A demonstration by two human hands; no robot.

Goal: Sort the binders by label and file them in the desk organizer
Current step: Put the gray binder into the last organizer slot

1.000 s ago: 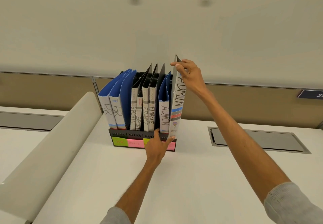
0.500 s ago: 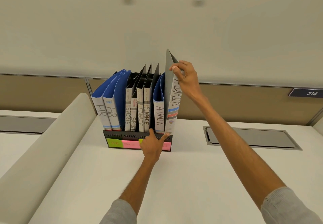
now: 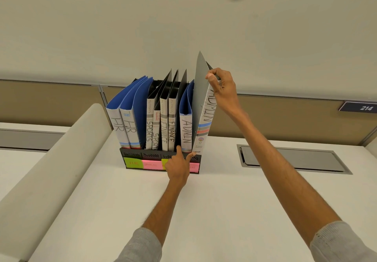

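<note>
A black desk organizer (image 3: 142, 155) stands on the white desk with coloured sticky labels on its front. It holds two blue HR binders (image 3: 122, 131), two SPORTS binders (image 3: 150, 133), two FINANCE binders (image 3: 168, 133) and a blue ADMIN binder (image 3: 186, 133). My right hand (image 3: 222, 90) grips the top of a grey ADMIN binder (image 3: 202, 106), which leans left in the rightmost slot. My left hand (image 3: 178, 165) rests on the organizer's front, thumb and forefinger spread against the bases of the ADMIN binders, covering part of the labels.
A padded beige divider (image 3: 51, 169) runs along the desk's left side. A grey recessed cable hatch (image 3: 293, 159) lies in the desk to the right. A partition wall rises behind the organizer, bearing a "214" sign (image 3: 365, 107).
The grey ADMIN binder has tilted from upright to leaning left, its cover fanning open, with its base now sunk in the slot. My right hand followed it. The left hand stayed put.
</note>
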